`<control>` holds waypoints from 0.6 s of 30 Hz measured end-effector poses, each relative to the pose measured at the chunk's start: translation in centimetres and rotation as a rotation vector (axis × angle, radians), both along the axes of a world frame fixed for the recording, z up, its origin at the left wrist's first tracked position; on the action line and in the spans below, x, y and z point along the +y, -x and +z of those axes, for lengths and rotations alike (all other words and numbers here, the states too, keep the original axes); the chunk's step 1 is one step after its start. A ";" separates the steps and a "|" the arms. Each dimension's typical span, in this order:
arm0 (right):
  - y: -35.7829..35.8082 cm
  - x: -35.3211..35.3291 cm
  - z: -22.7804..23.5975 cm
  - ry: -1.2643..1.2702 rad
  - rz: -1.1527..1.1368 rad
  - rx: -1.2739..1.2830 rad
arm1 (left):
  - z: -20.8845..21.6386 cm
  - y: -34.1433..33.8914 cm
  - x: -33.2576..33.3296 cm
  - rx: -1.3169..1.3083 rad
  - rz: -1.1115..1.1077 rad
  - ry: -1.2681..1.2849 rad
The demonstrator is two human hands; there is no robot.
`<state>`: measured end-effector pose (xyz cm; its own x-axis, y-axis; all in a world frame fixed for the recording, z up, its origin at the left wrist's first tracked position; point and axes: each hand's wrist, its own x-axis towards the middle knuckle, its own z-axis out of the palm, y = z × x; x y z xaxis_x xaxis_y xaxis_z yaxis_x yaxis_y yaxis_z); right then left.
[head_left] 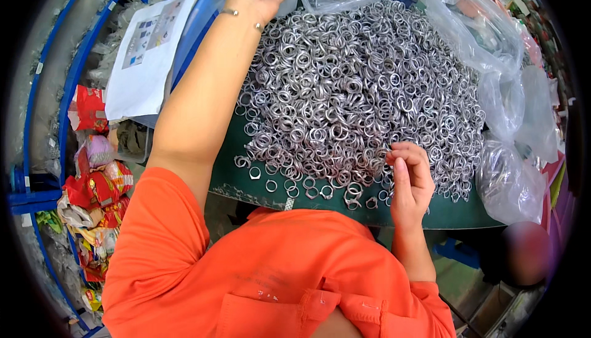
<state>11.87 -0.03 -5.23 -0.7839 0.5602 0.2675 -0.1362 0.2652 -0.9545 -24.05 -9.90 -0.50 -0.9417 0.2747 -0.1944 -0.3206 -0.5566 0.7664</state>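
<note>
Rings (345, 79) were silver-grey throughout, bright on the rims, darker in the gaps. Table (246, 189) was dark green, with pale scuffs along the near edge. Shirt (160, 227) was plain bright orange, dark smudge plus small white specks on the front. Bracelet (229, 12) was silver-coloured. Paper (132, 95) was white with a grey printed block and darker blue patches; bin (192, 36) behind it was blue. Shelf frame (72, 70) was also blue, small white labels. Wrappers (90, 109) were mostly red, some yellow. Bags (511, 181) at right were clear, whitish at the folds.
</note>
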 end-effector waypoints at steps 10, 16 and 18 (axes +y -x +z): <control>7.6 1.1 1.6 -0.683 0.113 0.029 | -5.3 -14.9 -5.2 1.194 -0.261 1.207; 14.0 0.6 0.4 -1.026 0.200 -0.001 | -5.7 -15.6 -6.3 0.952 -0.199 0.884; 14.2 0.5 0.4 -1.086 0.209 -0.097 | -5.0 -15.3 -7.2 0.638 -0.235 0.590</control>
<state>-2.34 0.47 -4.83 -0.8799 -0.0803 0.4683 -0.2130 0.9477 -0.2376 -8.70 -17.09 -5.46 -0.8508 0.4951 0.1758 0.2081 0.0102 0.9781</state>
